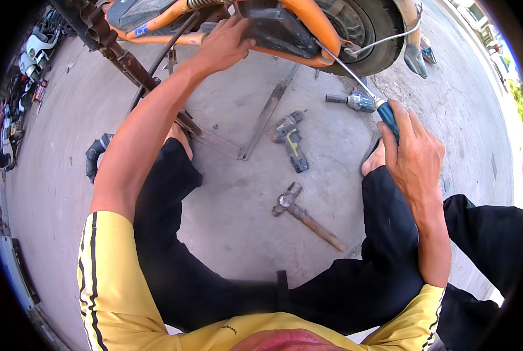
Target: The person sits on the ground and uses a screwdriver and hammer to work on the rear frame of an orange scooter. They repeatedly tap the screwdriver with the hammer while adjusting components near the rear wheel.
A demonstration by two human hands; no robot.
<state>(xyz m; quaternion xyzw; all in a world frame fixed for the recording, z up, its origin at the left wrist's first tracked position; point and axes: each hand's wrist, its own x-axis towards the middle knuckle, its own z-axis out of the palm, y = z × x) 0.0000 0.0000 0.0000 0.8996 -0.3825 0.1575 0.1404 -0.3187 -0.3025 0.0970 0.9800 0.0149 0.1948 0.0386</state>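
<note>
Gripping a long blue-handled screwdriver (388, 118) at the black side cover (276, 30) of an orange motorbike frame (320, 23).
In the head view, the right hand (415, 153) has its grip wrapped firmly round the screwdriver's handle; the shaft runs up and leftward to the cover's right edge, beside a thick orange tube, though whether the tip touches cannot be told. The left hand (221, 45) lies over the cover's left end, its grip loosely spread. A black tyre (384, 57) stands right of the cover. On the concrete ground (232, 210) lie a ball-peen hammer (309, 220) nearest the person, a cordless drill (293, 143) beyond it, and a cordless impact wrench (358, 102) near the screwdriver's handle. A metal bar (268, 111) slants left of the drill.
</note>
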